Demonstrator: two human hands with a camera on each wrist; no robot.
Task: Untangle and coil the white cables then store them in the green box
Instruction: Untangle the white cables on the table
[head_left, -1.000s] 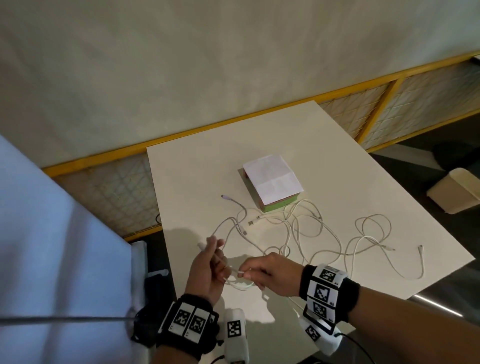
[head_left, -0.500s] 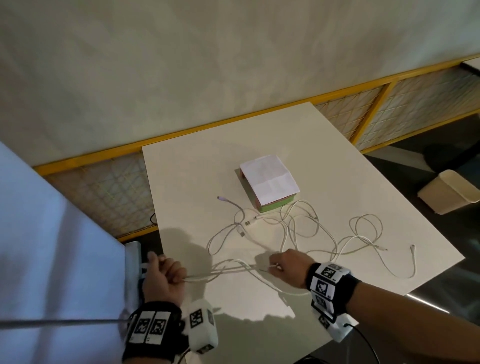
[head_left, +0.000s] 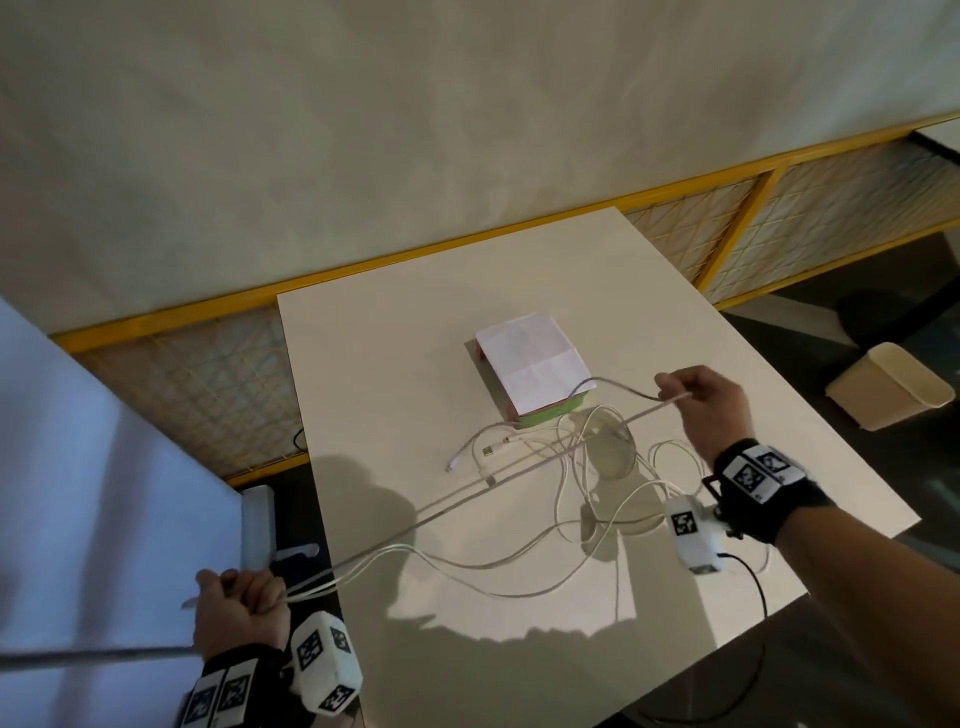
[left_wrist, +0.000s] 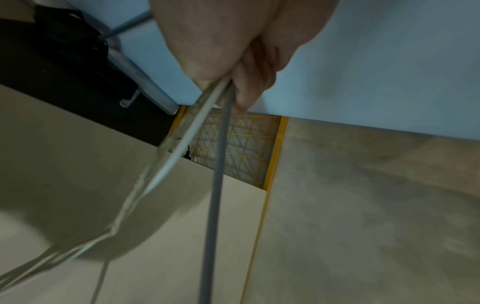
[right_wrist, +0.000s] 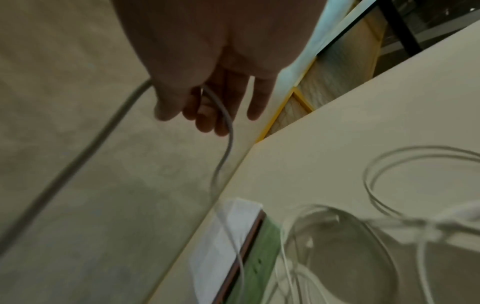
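Curling into a fist off the near-left edge of the table (head_left: 363, 364), the left hand (head_left: 241, 605) clamps several strands of the white cables (head_left: 467, 564), which fan out from its fingers (left_wrist: 249, 90) toward the tangle. Across from it the right hand (head_left: 701, 400) is raised above the table, thumb and fingers (right_wrist: 207, 115) pinching one strand drawn taut between the two hands. Just left of those fingertips sits the green box (head_left: 553, 413), white paper (head_left: 530, 364) lying over its top, with loose loops beside it.
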